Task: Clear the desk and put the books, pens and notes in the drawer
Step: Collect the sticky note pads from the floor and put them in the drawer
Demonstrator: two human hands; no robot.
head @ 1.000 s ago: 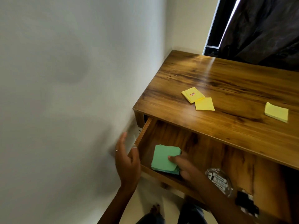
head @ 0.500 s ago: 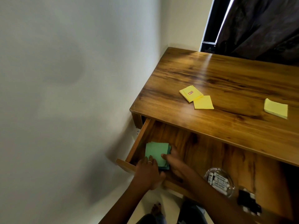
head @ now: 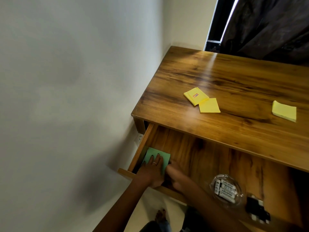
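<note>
A stack of green notes [head: 150,152] lies in the front left corner of the open wooden drawer [head: 209,158]. My left hand [head: 153,169] rests flat on top of the stack, fingers straight. My right hand [head: 175,174] sits against the stack's right edge; its fingers are blurred and partly hidden. On the desk top [head: 234,77] lie a yellow note pad with a red label [head: 196,96], a loose yellow pad [head: 209,105] touching it, and a pale yellow pad [head: 284,111] further right.
A clear bowl of batteries [head: 225,190] and a black object [head: 257,210] sit in the drawer's right part. The white wall [head: 66,97] runs close along the left of the desk and drawer. A dark curtain [head: 267,27] hangs behind the desk.
The green notes have slid from the drawer's middle left into its front left corner. My left hand came in from beside the drawer and now lies flat on the stack.
</note>
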